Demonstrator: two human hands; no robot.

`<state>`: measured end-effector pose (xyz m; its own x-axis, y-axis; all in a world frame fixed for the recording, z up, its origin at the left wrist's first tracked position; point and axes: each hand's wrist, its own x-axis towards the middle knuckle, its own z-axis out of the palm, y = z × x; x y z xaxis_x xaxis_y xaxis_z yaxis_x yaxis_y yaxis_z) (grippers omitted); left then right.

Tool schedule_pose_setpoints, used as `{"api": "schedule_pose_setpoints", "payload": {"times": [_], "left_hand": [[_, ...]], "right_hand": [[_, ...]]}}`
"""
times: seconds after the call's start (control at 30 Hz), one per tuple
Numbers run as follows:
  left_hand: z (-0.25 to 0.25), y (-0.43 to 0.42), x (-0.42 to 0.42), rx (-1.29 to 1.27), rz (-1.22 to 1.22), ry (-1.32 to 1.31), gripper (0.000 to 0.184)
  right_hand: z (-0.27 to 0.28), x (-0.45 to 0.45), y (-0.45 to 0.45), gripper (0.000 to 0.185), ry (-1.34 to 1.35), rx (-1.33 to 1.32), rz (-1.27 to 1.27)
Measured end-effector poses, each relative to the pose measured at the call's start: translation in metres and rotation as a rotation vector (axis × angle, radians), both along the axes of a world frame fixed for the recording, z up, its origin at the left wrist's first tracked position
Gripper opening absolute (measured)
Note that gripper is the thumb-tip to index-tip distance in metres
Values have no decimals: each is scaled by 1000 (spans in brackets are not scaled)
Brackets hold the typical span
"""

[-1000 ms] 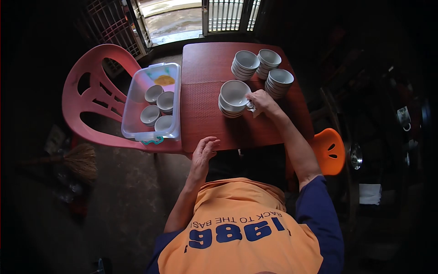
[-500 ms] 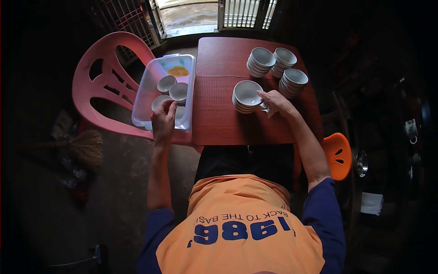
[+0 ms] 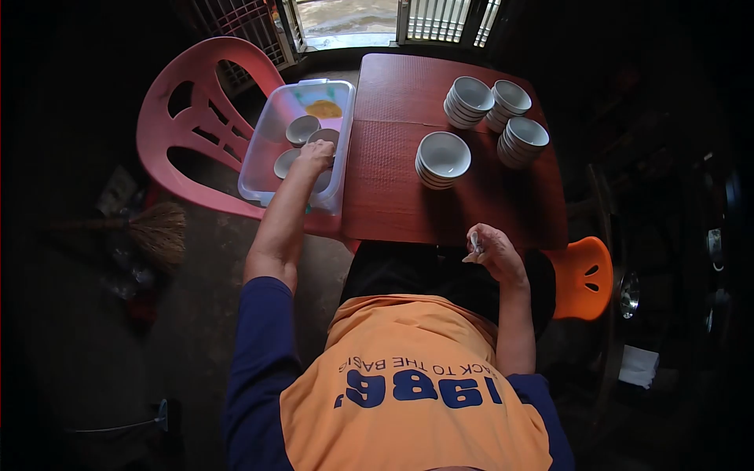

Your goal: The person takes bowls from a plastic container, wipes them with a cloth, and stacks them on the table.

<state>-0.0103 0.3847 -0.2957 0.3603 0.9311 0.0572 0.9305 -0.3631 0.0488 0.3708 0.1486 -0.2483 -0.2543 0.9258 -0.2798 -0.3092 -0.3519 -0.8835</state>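
If the bowl (image 3: 323, 136) on the tub's right side tilted as it rose, it could chip against its close neighbours in the plastic tub (image 3: 271, 196). The left hand (image 3: 316, 155) is down at that bowl, its finger spread hidden, while the right hand (image 3: 503, 257) curls around a crumpled white cloth (image 3: 473, 255) near the stacked bowls (image 3: 443, 157) on the table (image 3: 389, 188)

"1986", "ACK TO THE BASI" on orange shirt (image 3: 424, 432)

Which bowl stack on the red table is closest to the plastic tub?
The frontmost stack of round white ceramic bowls, standing apart; the other three stacks cluster at far right.
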Motion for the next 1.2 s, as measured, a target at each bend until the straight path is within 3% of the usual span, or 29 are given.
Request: {"api": "schedule_pose_setpoints", "payload": {"times": [0.23,0.3,0.33,0.43,0.53,0.63,0.67,0.73,0.83,0.93,1.03,1.1,1.13,1.2], "left_hand": [[20,9,3,-97,-1,104,19],[39,11,-7,-180,112,-85,19],[34,15,-20,60,5,-139,19],[98,-25,-21,133,22,-606,20],[116,-69,-28,-283,-127,-1580,27],[121,-142,0,-427,-167,-1873,36],[117,-164,10,-484,-178,-1952,39],[108,-201,36,-560,-110,-2020,43],[99,-232,73,-632,-85,-2074,40],[81,-244,91,-752,-191,-2131,43],[77,-254,104,-824,-136,-2099,44],[75,-254,105,-791,-159,-1850,38],[76,-255,106,-802,-144,-1846,34],[75,-256,108,-806,-133,-1840,34]], "right_hand": [[-9,-17,-11,28,231,-76,-78],[0,-32,-11,28,418,-126,-260],[-2,-32,-10,29,530,-106,-217],[2,-42,-10,30,414,-15,-123],[13,-57,-14,30,300,-15,-93],[31,-75,-9,27,137,107,-107],[39,-80,-6,25,29,275,-144],[63,-95,-7,22,-116,558,-269],[84,-115,-18,28,-729,1014,-420],[64,-136,-21,37,-1034,1285,-220],[52,-130,-6,38,-1052,1133,-340],[46,-116,9,40,-554,626,-170],[45,-103,19,43,-339,411,2],[48,-106,11,44,-406,467,-82]]}}
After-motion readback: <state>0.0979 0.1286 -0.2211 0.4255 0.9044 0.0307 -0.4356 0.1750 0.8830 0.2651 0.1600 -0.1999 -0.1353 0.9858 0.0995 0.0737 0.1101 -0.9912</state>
